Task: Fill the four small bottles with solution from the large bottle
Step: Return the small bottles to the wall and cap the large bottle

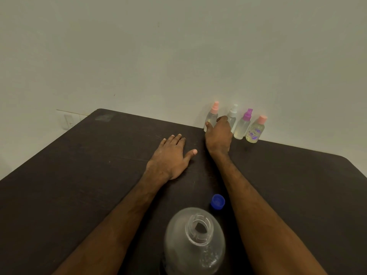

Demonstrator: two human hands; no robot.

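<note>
Dark worktop (79,165): left hand (168,157) lies flat, fingers spread; right hand (218,135) reaches among the small bottles (242,127), grip indiscernible. Risk: toppling close-packed neighbours.

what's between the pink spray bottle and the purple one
The white spray bottle, its lower part hidden behind the right hand, as the head view shows.

A dark table (79,165) stands against a plain pale wall (178,46).

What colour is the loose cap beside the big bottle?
Blue. The cap shows best in the head view, beside the large bottle.
</note>
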